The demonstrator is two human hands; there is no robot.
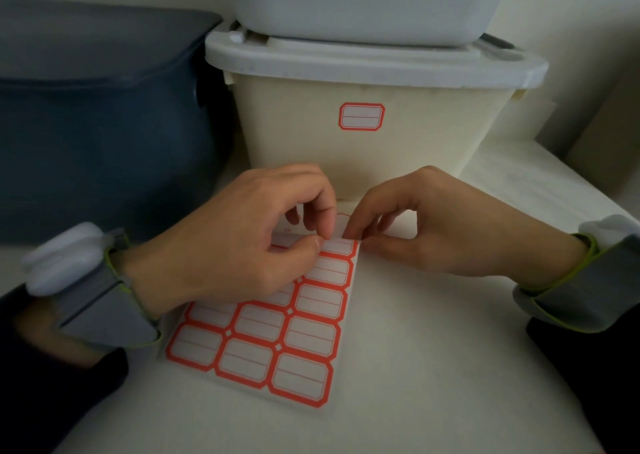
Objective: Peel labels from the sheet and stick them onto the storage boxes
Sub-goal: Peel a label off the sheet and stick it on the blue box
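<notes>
Lying flat beneath your fingers, the label sheet (277,332) of red-bordered stickers rests on a pale white tabletop (433,367), its far end tucked under both hands. Your left hand (242,246) presses on the sheet's upper part, thumb and forefinger closed together at the top row of labels. Your right hand (433,228) meets it from the other side, its fingertips (351,230) pinching the sheet's top right corner, which lifts slightly off the surface. Just beyond your fingers stands a cream storage box (363,135) with a grey lid, one stuck label (361,117) already on its front. Another grey box (363,0) sits stacked on top. Left of your left hand, a dark blue bin (97,114) stands against the pale wall. Each wrist wears a grey band.
</notes>
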